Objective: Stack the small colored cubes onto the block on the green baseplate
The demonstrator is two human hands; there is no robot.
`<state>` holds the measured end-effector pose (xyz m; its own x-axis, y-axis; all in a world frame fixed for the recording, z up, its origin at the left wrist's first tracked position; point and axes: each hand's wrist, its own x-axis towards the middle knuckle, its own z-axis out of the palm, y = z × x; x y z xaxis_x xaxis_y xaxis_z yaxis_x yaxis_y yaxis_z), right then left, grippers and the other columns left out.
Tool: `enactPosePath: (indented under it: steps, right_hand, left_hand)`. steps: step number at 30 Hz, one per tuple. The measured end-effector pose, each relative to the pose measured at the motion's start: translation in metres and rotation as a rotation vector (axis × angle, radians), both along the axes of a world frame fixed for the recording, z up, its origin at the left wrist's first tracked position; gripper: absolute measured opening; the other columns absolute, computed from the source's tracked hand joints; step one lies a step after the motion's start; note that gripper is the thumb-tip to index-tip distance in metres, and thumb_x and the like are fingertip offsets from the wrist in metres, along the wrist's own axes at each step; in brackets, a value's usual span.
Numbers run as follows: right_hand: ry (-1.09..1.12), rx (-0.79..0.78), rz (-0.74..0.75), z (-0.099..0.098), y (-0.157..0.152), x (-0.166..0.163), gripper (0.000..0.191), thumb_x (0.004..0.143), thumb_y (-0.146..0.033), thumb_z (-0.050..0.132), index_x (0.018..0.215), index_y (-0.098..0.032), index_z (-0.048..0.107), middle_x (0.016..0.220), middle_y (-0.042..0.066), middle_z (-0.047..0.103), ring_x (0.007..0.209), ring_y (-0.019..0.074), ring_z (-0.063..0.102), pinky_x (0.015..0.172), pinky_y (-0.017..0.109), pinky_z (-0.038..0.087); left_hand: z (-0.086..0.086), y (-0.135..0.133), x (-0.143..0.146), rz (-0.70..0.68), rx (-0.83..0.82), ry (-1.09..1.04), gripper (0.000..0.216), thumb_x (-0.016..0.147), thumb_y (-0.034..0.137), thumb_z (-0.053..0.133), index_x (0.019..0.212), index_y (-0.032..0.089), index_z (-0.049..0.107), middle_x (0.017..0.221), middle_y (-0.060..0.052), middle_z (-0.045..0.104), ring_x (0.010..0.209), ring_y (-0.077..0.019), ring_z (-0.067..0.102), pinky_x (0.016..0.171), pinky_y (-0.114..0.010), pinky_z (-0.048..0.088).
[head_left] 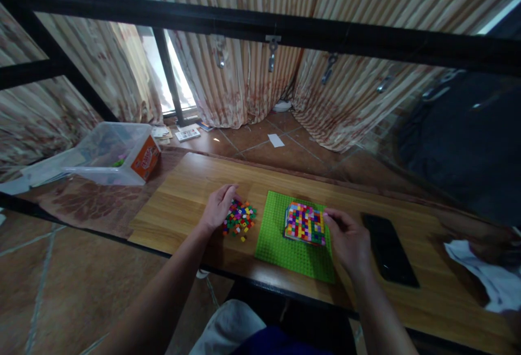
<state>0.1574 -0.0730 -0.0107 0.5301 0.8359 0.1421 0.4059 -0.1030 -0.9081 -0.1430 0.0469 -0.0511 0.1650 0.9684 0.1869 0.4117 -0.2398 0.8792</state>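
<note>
Right fingers [330, 217] perhaps touching mosaic [305, 223]

Wooden tabletop [183, 197] is showing a smooth, lightly glossy grain; the studded green plastic baseplate [280, 246] is looking matt, the black phone [388, 249] is gleaming glossy, and striped cloth curtains [252, 73] are hanging upper centre.

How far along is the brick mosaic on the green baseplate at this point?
Done: a multicoloured square of small bricks covers part of the green baseplate. In hand: the left hand rests on the loose brick pile; the right hand touches the square's right edge. Left: the pile looks small, and most of the baseplate is bare studs.
</note>
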Motion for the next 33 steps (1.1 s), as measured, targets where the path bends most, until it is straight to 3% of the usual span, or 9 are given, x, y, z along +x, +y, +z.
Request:
enactPosePath:
  steps: [11, 17, 23, 33]
  right_hand:
    - [-0.13, 0.002, 0.14, -0.021, 0.024, 0.012, 0.026, 0.078, -0.046, 0.063, 0.086, -0.023, 0.074, 0.095, 0.004, 0.072, 0.093, 0.0211, 0.064, 0.087, 0.038, 0.047]
    - [0.006, -0.032, 0.123, -0.024, 0.025, 0.009, 0.029, 0.073, -0.046, 0.068, 0.087, -0.022, 0.075, 0.095, 0.005, 0.074, 0.09, 0.0214, 0.065, 0.087, 0.039, 0.048]
    - [0.251, -0.097, 0.092, -0.021, 0.023, 0.004, 0.035, 0.066, -0.048, 0.074, 0.088, -0.021, 0.076, 0.089, 0.005, 0.075, 0.081, 0.0205, 0.067, 0.075, 0.035, 0.053]
    - [0.435, -0.035, 0.077, -0.02, 0.028, 0.003, 0.032, 0.061, -0.045, 0.078, 0.082, -0.021, 0.076, 0.086, 0.004, 0.075, 0.079, 0.02, 0.068, 0.076, 0.035, 0.054]
  left_hand:
    - [0.004, -0.001, 0.001, 0.002, 0.037, 0.036, 0.048, 0.094, 0.05, 0.033, 0.104, 0.018, 0.067, 0.084, -0.003, 0.074, 0.09, -0.0201, 0.067, 0.088, -0.032, 0.049]
    - [0.005, -0.001, 0.002, 0.002, 0.034, 0.028, 0.046, 0.094, 0.049, 0.034, 0.102, 0.018, 0.067, 0.081, -0.003, 0.074, 0.088, -0.0197, 0.067, 0.088, -0.032, 0.049]
    - [0.005, -0.001, 0.001, -0.001, 0.034, 0.043, 0.045, 0.095, 0.048, 0.033, 0.096, 0.019, 0.068, 0.085, -0.004, 0.075, 0.093, -0.02, 0.066, 0.091, -0.032, 0.047]
    - [0.0, 0.0, 0.001, 0.002, 0.023, 0.037, 0.047, 0.095, 0.048, 0.033, 0.097, 0.018, 0.069, 0.083, -0.004, 0.074, 0.09, -0.0197, 0.067, 0.092, -0.031, 0.047]
